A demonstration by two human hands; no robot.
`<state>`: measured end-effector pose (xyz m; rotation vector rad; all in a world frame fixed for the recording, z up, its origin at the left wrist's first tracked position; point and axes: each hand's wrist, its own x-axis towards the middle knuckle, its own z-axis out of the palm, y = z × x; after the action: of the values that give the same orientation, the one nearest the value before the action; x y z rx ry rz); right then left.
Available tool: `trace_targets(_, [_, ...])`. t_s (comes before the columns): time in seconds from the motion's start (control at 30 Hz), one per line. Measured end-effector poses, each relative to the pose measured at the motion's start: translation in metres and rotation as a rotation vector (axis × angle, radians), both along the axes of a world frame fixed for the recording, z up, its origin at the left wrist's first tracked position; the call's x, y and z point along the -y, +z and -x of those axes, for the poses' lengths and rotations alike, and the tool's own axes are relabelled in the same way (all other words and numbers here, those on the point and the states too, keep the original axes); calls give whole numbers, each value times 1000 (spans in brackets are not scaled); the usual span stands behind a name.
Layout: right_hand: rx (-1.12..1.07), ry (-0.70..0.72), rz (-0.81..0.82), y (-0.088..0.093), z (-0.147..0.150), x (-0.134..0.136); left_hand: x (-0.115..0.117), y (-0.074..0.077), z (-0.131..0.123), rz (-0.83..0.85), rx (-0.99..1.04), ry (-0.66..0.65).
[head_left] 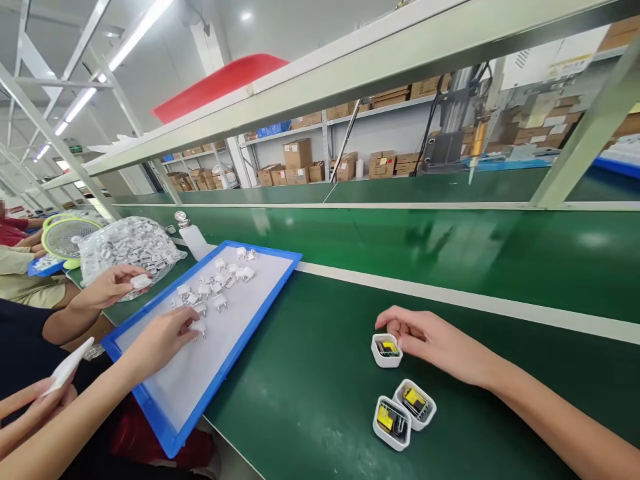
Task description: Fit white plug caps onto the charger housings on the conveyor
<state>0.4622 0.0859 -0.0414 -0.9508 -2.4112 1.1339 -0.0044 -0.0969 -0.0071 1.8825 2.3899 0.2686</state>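
Note:
My left hand (pixel 163 339) reaches over the blue tray (pixel 175 427), and its fingertips pinch a small white plug piece (pixel 199 328). Several more white plug pieces (pixel 220 280) lie scattered on the tray's white liner. My right hand (pixel 433 340) rests on the green belt (pixel 310 387), its fingers curled against an open white charger housing (pixel 386 351) with yellow and black parts inside. Two more open housings (pixel 404 413) stand side by side closer to me, apart from both hands.
A co-worker's hand (pixel 107 287) at the left holds a white piece beside a clear bag of white parts (pixel 133 247). Another hand (pixel 35 400) at the bottom left holds a white tool. A white bottle (pixel 191 237) stands behind the tray. A metal shelf frame (pixel 575 153) rises overhead, with cardboard boxes behind.

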Motion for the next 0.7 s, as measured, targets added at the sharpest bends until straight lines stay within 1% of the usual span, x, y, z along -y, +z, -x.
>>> trace_targets(0.07, [-111, -45, 13, -4, -2, -3, -7, 15, -13, -36, 35, 8])
trace_targets(0.1, [-148, -87, -23, -6, -2, -3, -13, 24, -26, -65, 69, 18])
trace_targets(0.13, [-169, -134, -100, -7, -1, -1, -20, 31, -43, -92, 127, 23])
trace_targets(0.2, [-195, -196, -360, -5, 5, 5, -37, 40, -88, -122, 328, -9])
trace_targets(0.23, [-199, -192, -523, -3, 8, 10, -47, 41, -115, -112, 478, -71])
trace_targets(0.27, [-194, -160, -690, 0, 11, 14, -58, 39, -143, -95, 640, -157])
trace_targets(0.33, [-141, -59, -984, 7, 14, 21, -80, 32, -196, -74, 905, -286])
trace_targets(0.4, [-55, -17, -1184, 11, 12, 24, -102, 25, -237, -64, 1106, -369])
trace_targets(0.43, [-27, -31, -1242, 12, 9, 22, -111, 22, -251, -57, 1193, -390])
trace_targets(0.47, [-21, -62, -1267, 12, 5, 20, -117, 20, -260, -45, 1267, -408])
trace_targets(0.5, [-33, -97, -1259, 12, 1, 17, -121, 19, -265, -33, 1329, -423])
trace_targets(0.57, [-77, -152, -1146, 11, -6, 10, -121, 16, -266, -8, 1384, -450])
trace_targets(0.6, [-90, -171, -1073, 12, -9, 8, -118, 15, -264, -2, 1349, -464])
trace_targets(0.63, [-93, -180, -994, 14, -11, 6, -114, 12, -261, 4, 1268, -475])
trace_targets(0.7, [-71, -143, -817, 20, -11, 7, -106, 4, -256, 25, 1033, -479])
